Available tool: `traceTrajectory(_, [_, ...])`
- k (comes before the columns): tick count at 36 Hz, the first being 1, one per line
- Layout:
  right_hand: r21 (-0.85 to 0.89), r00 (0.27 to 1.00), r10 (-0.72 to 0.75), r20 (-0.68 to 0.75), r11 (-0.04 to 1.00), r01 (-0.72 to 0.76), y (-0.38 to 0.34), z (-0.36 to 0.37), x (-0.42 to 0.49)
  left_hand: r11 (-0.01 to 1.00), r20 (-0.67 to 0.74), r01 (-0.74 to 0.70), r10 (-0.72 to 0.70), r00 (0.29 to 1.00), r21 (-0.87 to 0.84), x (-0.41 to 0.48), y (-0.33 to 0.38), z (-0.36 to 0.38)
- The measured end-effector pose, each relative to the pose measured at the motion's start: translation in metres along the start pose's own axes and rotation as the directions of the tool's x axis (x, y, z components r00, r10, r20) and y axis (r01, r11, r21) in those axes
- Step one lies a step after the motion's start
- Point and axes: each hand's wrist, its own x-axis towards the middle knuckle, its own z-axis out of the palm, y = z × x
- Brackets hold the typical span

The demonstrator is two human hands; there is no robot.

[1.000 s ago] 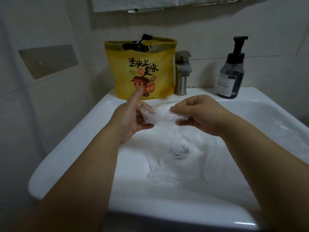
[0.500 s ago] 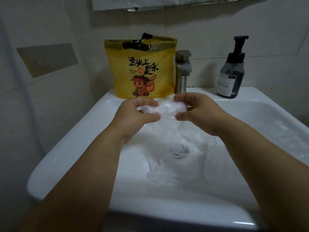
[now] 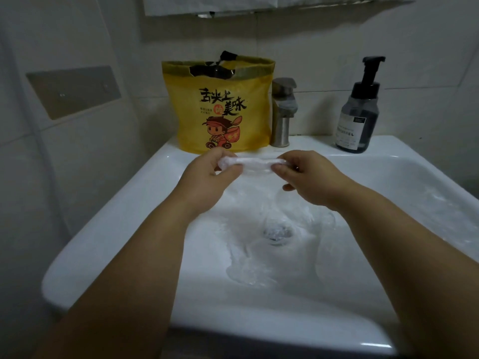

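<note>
Figure: a strip of clear plastic film (image 3: pixel 255 164) held taut over a white sink (image 3: pixel 103 229), above the far half of the basin and just in front of a yellow bag (image 3: pixel 220 104) standing on the far rim.

The left hand (image 3: pixel 207 174) pinches the bunched left end of the film between thumb and curled fingers. The right hand (image 3: pixel 308 177) pinches the right end the same way, its lower fingers loosely spread beneath. The two hands are apart, with the film spanning the gap in a narrow, crumpled band.

More clear plastic (image 3: pixel 248 270) lies in the basin, around and nearer than the drain (image 3: pixel 277 233). A metal tap (image 3: pixel 283 110) stands right of the bag, and a dark pump bottle (image 3: pixel 359 112) stands further right on the rim.

The step appears to be drawing out or wringing the film. It is probably best done with both pinches close to the ends and an even, gentle pull, since thin film is likely to tear or slip from wet fingertips. Working over the basin lets any drips fall into it. Whether the film is wet cannot be told.
</note>
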Motion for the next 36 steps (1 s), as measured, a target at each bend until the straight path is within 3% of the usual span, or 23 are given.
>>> traceTrajectory(6, [0.100, 1.000, 0.015, 0.003, 0.995, -0.015, -0.004, -0.001, -0.001, 0.885, 0.050, 0.129, -0.119, 0.992, -0.447, 0.003, 0.005, -0.002])
traceTrajectory(11, [0.328, 0.999, -0.011, 0.033, 0.945, 0.000, -0.008, -0.002, -0.001, 0.776, -0.014, 0.159, -0.211, 0.977, -0.610, 0.006, 0.009, -0.007])
traceTrajectory(17, [0.557, 0.990, 0.059, 0.125, 0.822, -0.119, -0.014, -0.001, -0.003, 0.709, -0.144, 0.071, -0.240, 0.960, -0.702, 0.009, 0.009, -0.007])
traceTrajectory(19, [0.664, 0.984, 0.073, 0.165, 0.729, -0.165, -0.018, 0.004, -0.004, 0.630, -0.075, 0.079, -0.215, 0.974, -0.773, 0.009, 0.012, -0.007])
traceTrajectory(21, [0.740, 0.979, 0.056, 0.196, 0.646, -0.186, -0.022, 0.010, -0.004, 0.586, 0.097, 0.201, -0.205, 0.974, -0.785, 0.006, 0.014, -0.002])
traceTrajectory(23, [0.777, 0.974, 0.027, 0.223, 0.598, -0.195, -0.026, 0.015, -0.005, 0.672, 0.266, 0.325, -0.194, 0.944, -0.665, 0.002, 0.016, 0.007])
traceTrajectory(25, [0.777, 0.968, -0.008, 0.249, 0.599, -0.195, -0.028, 0.020, -0.006, 0.757, 0.356, 0.357, -0.177, 0.918, -0.547, -0.002, 0.020, 0.019])
traceTrajectory(31, [0.733, 0.961, -0.024, 0.277, 0.652, -0.195, -0.028, 0.030, -0.007, 0.807, 0.213, 0.283, -0.198, 0.957, -0.519, -0.002, 0.021, 0.027])
traceTrajectory(36, [0.710, 0.957, 0.005, 0.290, 0.670, -0.219, -0.026, 0.025, -0.005, 0.765, 0.046, 0.223, -0.246, 0.968, -0.604, 0.005, 0.021, 0.016])
